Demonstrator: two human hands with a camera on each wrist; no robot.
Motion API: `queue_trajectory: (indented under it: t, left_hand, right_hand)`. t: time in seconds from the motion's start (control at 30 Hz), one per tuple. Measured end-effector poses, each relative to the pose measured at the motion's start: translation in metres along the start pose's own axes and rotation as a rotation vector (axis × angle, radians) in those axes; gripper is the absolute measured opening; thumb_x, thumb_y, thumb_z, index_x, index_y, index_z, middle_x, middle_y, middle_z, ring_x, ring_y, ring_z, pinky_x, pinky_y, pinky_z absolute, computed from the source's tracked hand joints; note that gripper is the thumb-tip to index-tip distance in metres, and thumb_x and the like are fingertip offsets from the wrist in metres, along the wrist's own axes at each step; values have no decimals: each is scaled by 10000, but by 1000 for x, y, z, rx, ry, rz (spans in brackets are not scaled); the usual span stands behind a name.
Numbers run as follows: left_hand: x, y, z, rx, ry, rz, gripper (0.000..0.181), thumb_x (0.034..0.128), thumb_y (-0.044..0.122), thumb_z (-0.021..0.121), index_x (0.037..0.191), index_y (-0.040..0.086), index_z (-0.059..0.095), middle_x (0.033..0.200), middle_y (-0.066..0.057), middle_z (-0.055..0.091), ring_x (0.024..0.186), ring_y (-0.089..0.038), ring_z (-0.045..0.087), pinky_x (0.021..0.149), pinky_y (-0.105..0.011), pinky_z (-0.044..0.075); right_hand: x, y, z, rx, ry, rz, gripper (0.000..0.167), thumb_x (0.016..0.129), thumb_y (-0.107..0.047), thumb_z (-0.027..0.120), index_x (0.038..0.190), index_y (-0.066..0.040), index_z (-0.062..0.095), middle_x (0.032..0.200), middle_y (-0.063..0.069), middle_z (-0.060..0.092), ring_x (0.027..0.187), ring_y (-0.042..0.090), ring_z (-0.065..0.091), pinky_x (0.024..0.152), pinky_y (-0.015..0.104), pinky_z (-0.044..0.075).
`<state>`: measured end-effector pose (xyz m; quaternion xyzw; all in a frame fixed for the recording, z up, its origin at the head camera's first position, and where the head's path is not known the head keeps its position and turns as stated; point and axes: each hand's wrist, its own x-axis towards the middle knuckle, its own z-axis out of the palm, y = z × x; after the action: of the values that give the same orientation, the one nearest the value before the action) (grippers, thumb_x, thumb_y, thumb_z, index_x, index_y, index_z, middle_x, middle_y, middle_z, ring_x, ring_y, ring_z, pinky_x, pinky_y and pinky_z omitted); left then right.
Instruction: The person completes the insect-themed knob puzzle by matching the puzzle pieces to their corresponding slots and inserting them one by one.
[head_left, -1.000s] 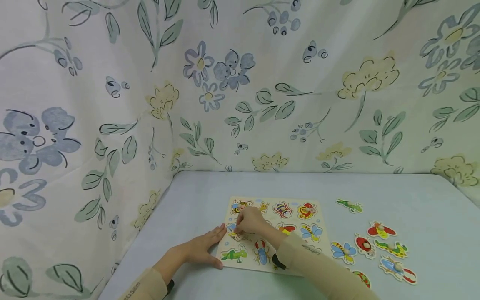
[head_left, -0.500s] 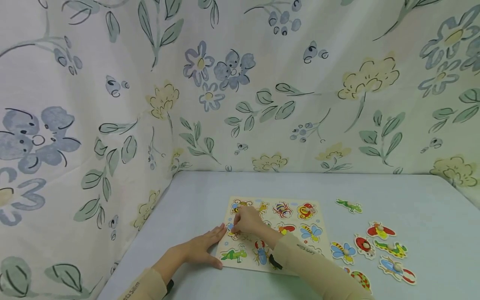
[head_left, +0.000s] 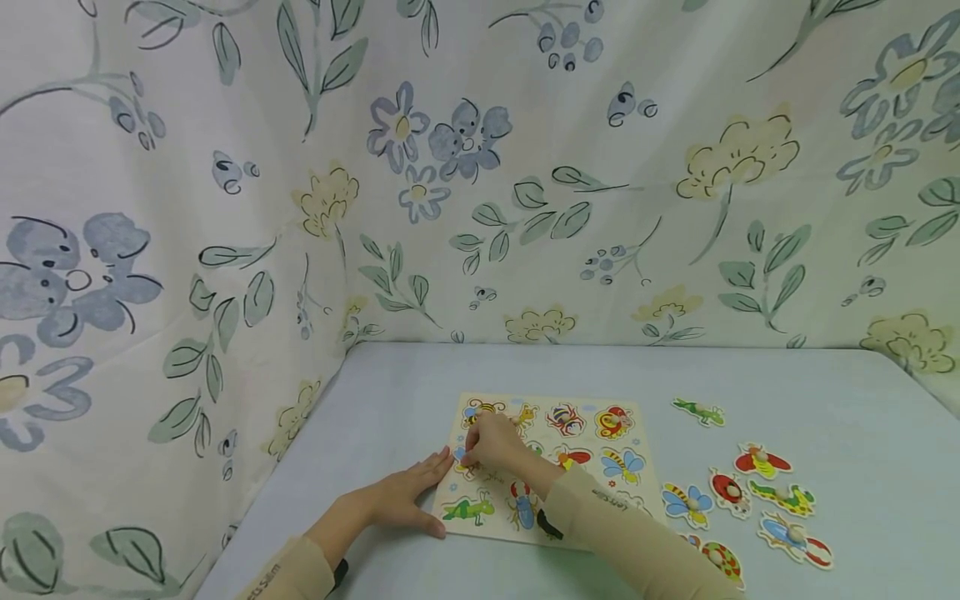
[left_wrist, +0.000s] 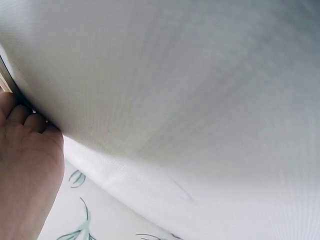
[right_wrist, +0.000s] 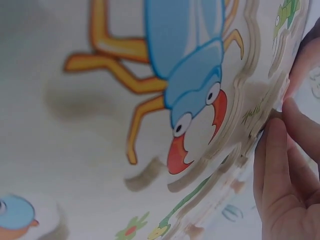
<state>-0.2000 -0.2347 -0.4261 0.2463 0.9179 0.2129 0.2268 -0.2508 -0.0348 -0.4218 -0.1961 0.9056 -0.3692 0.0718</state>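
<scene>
A wooden insect puzzle board point(head_left: 547, 537) lies on the table. Over its left middle recess my right hand point(head_left: 495, 442) pinches a small puzzle piece point(head_left: 465, 473) with blue and orange-yellow parts; the fingers cover most of it. In the right wrist view, thumb and fingertips point(right_wrist: 276, 137) meet around a small brownish part, low against the board, beside a recess with a printed blue beetle point(right_wrist: 187, 65). My left hand point(head_left: 401, 498) rests flat on the table, fingers extended, fingertips at the board's left edge. In the left wrist view that hand point(left_wrist: 30, 160) shows only partly.
Right of the board lie loose knobbed pieces: a green grasshopper point(head_left: 699, 412), red-winged bug point(head_left: 762, 461), ladybug point(head_left: 729, 492), caterpillar point(head_left: 782, 497), blue beetle point(head_left: 795, 536), blue-winged insect point(head_left: 687, 505) and a red-green spotted piece point(head_left: 722, 564). A floral curtain point(head_left: 570, 275) hangs behind the table.
My right hand has shifted slightly left over the same recess, its forearm moving left too. More of the red-green spotted piece now shows beside the sleeve. My left hand stays put.
</scene>
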Motion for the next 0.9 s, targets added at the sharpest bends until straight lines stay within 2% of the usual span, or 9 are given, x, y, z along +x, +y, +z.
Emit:
queue_trajectory:
  t: [0.07,0.17,0.23,0.3,0.4,0.47,0.57,0.9]
  left_hand:
    - [0,0,0,4,0,-2,1026,789,503,749,1553,87,207,1623,-91,115,1468,-325,148,1145,-568,203]
    - [0,1,0,5,2,-7,1024,789,501,750,1553,88,209,1623,-90,118,1468,-325,150,1145,-569,203]
    - [-1,1,0,2,2,-11,1025,787,499,753,1553,91,208,1623,-86,119,1468,-324,150,1144,-572,202]
    - [0,1,0,-2,4,-13,1031,783,495,758,1554,91,205,1623,-84,119,1468,-324,149,1144,-573,202]
    - [0,1,1,-10,5,-15,1038,780,484,766,1556,90,200,1624,-82,121,1470,-320,146,1146,-569,198]
    - [0,0,1,-15,4,-13,1042,780,477,770,1556,87,195,1624,-84,121,1470,-319,143,1149,-565,195]
    - [1,-1,2,-25,2,-12,1042,782,470,771,1557,86,190,1624,-86,118,1471,-320,139,1150,-565,191]
    - [1,1,1,-25,-3,-21,1055,776,476,771,1557,84,181,1624,-86,109,1470,-323,140,1153,-560,183]
  right_hand:
    - [0,-1,-1,2,-8,-3,207,752,-96,834,648,-100,655,891,5,602,690,110,498,637,247,442]
    - [0,-1,-1,-3,-15,-1,203,757,-104,832,651,-104,659,968,39,625,762,145,529,699,281,469]
    - [0,-2,-2,-18,-11,-2,202,756,-111,835,650,-111,663,1051,65,640,878,183,575,790,314,491]
    - [0,-2,-2,-24,-15,-2,192,760,-104,831,653,-109,672,1008,67,658,903,213,592,808,336,501]
    - [0,-3,-3,-31,-22,-1,169,768,-87,822,665,-100,689,854,13,647,818,182,595,736,289,507]
    - [0,-4,-3,-25,-35,8,151,777,-75,812,678,-93,699,748,-23,602,700,140,540,646,256,478]
    - [0,-4,-4,-28,-40,16,138,782,-78,809,691,-94,706,748,-49,578,675,98,498,623,226,453]
    - [-1,-3,-4,-56,-26,18,158,781,-77,812,681,-93,690,731,-34,601,650,100,515,602,230,467]
